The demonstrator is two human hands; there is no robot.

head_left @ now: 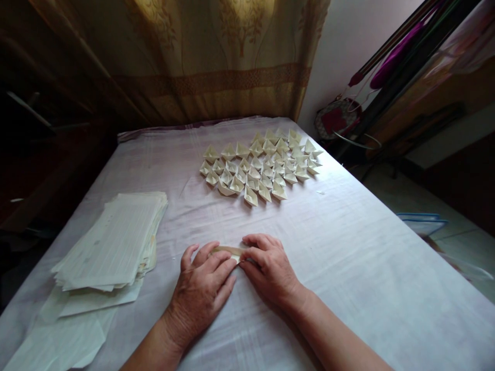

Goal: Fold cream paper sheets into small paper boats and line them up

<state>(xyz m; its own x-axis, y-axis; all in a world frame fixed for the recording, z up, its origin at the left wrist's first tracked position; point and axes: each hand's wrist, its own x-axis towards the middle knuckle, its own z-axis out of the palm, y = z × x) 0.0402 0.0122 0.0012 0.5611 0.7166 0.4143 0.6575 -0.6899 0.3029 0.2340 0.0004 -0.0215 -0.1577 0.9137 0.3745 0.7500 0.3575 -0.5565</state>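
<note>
A small piece of folded paper (pixel 234 253), pale cream, lies on the cloth between my two hands. My left hand (pixel 204 286) rests over its left end, fingers bent and pressing it down. At the right end, my right hand (pixel 270 265) has thumb and fingers closed on the paper's edge. Most of the paper is covered by the fingers, so its full shape is hidden. Farther off on the table stand several folded paper boats (pixel 253 172), grouped in close rows.
A stack of lined paper sheets (pixel 112 242) lies at the left, with loose sheets (pixel 65 324) under its near end. A white cloth (pixel 348 288) covers the table. Behind hangs a patterned curtain (pixel 193 56); a round patterned bag (pixel 336 118) is beyond the right edge.
</note>
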